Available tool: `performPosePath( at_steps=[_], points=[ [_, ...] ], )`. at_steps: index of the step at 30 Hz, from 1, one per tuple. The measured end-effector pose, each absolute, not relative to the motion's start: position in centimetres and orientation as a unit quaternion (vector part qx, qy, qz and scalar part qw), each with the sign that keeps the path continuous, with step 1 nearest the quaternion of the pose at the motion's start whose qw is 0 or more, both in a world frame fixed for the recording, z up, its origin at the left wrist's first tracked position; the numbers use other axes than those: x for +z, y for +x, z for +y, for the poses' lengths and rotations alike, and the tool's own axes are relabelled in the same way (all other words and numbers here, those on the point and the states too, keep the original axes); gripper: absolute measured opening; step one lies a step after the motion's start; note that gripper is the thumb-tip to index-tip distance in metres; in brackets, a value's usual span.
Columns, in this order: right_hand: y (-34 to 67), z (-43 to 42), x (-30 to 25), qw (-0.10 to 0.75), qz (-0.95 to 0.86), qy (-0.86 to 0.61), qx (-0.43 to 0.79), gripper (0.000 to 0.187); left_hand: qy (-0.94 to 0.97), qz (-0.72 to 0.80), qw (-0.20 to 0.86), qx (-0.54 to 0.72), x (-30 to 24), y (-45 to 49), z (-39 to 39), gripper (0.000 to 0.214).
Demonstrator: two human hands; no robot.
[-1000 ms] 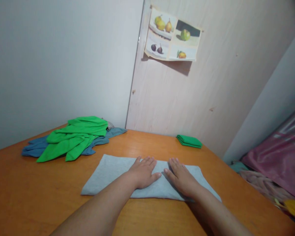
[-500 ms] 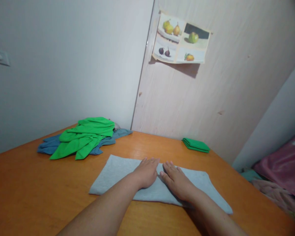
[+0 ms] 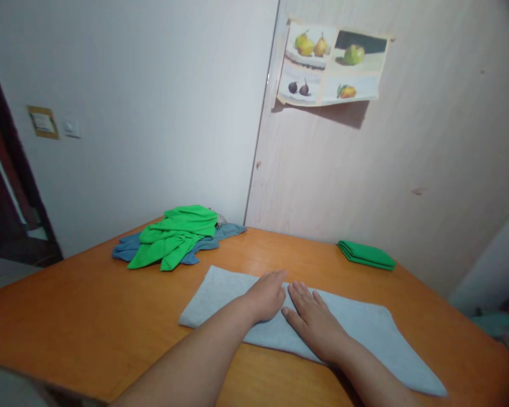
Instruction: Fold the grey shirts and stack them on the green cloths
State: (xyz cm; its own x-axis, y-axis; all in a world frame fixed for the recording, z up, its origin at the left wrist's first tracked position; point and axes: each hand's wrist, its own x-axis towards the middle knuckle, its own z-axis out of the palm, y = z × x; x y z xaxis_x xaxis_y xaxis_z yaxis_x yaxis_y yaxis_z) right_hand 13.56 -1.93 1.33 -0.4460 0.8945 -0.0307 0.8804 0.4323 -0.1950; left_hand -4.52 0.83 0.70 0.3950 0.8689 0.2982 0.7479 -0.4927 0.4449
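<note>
A light grey folded piece of cloth (image 3: 360, 322) lies in a long strip across the table in front of me. My left hand (image 3: 266, 296) rests on its middle, palm down, fingers stretched towards the far edge. Just right of it, my right hand (image 3: 316, 319) presses flat on the same cloth with its fingers spread and thumb out. Neither hand grips anything. My palms and forearms cover part of the cloth, whose right end reaches towards the table's near right side.
A loose heap of clothes, with a bright green garment (image 3: 182, 232) over a blue one (image 3: 129, 247), lies at the back left of the orange-brown table (image 3: 80, 316). A folded dark green cloth (image 3: 367, 254) sits at the back right. Fruit pictures (image 3: 333, 65) hang on the wall.
The view has turned left, so everything sits further right in the picture and a doorway shows at left. Both hands stay on the grey cloth, nearly unmoved.
</note>
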Motion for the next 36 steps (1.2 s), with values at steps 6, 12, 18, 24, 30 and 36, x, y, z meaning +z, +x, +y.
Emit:
performPosePath(
  at_steps=[6,12,18,24,30,36],
  points=[
    [13.3,-1.9,1.4,0.031,-0.848,-0.523,0.082,0.079,0.831,0.514,0.061,0.204,2.0,-4.7,-0.6,0.049],
    [13.3,-1.6,0.8,0.032,-0.851,-0.520,0.068,0.081,0.813,0.559,0.027,0.161,3.1,-6.9,-3.0,0.054],
    [13.2,-1.6,0.6,0.046,-0.851,-0.519,0.066,0.083,0.780,0.619,0.038,0.083,2.2,-10.1,-4.8,0.078],
    [13.3,-1.4,0.4,0.047,-0.852,-0.518,0.065,0.084,0.778,0.624,0.057,0.048,2.1,-10.3,-4.7,0.089],
    [13.4,-1.3,0.0,0.059,-0.852,-0.516,0.060,0.083,0.758,0.649,0.041,0.053,2.7,-11.9,-5.2,0.094],
    [13.4,-1.1,-0.3,0.063,-0.852,-0.517,0.061,0.082,0.742,0.666,0.045,0.060,2.2,-12.9,-5.3,0.097]
  ],
)
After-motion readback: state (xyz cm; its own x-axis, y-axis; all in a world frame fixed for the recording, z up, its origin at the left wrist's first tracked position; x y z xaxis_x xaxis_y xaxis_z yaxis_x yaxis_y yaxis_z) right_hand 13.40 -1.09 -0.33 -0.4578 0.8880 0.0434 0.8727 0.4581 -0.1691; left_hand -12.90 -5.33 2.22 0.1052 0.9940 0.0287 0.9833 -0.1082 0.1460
